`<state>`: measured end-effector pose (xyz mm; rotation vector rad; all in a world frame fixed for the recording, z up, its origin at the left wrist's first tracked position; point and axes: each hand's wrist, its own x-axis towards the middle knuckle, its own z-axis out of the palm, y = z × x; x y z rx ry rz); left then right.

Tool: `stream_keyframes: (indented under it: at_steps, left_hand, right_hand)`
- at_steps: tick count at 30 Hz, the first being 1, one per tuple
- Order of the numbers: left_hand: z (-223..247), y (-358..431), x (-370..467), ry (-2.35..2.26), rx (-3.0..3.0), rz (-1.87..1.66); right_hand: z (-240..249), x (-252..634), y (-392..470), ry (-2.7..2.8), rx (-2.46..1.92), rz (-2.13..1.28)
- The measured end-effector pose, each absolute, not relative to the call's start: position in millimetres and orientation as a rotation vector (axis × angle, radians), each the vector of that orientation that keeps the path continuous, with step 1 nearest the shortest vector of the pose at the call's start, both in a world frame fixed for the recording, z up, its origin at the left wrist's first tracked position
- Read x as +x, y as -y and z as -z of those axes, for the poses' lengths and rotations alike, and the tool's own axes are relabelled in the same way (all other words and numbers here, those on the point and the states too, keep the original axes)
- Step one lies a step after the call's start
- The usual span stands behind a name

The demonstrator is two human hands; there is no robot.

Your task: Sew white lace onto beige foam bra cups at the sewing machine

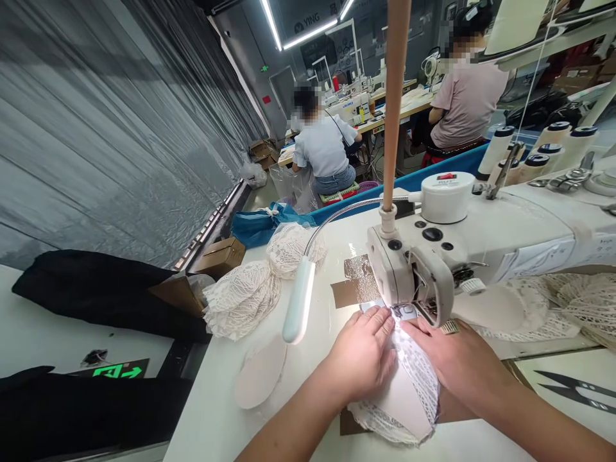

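A rounded beige piece with white lace (412,391) lies under the needle area of a white sewing machine (399,256). My left hand (360,353) rests on its left side, fingers stretched forward and lying flat near the presser foot. Across from it, my right hand (457,359) has bent fingers on the lace's right edge, close below the machine head, which partly hides them. A lit lamp (298,301) on a bendable metal neck hangs left of the machine. Part of the lace piece is covered by my hands.
Stacked lace pieces (243,298) and an oval beige pad (262,375) lie on the left of the white table. Black thread snips (577,388) lie at the right. More lace (577,301) is beside the machine. Thread cones (498,151) stand behind. Two people sit at farther machines.
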<state>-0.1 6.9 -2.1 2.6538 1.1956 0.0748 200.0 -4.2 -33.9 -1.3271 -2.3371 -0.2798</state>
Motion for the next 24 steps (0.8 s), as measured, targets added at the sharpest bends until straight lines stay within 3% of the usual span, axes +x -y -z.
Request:
stream_keyframes:
  at_steps: [11, 16, 24]
  left_hand:
    - [-7.3, -23.4, -14.8, -1.023, 2.732, 0.007]
    - [-14.4, 1.1, -10.7, -1.135, 2.654, -0.3]
    - [12.3, 14.7, 3.8, -1.264, 2.637, -0.417]
  right_hand:
    - [36.8, 203.2, 5.4, 2.36, -1.26, 0.151]
    - [45.2, 221.0, 5.9, 2.371, -1.195, -0.024]
    - [44.6, 230.6, 6.2, 2.427, -1.187, -0.408]
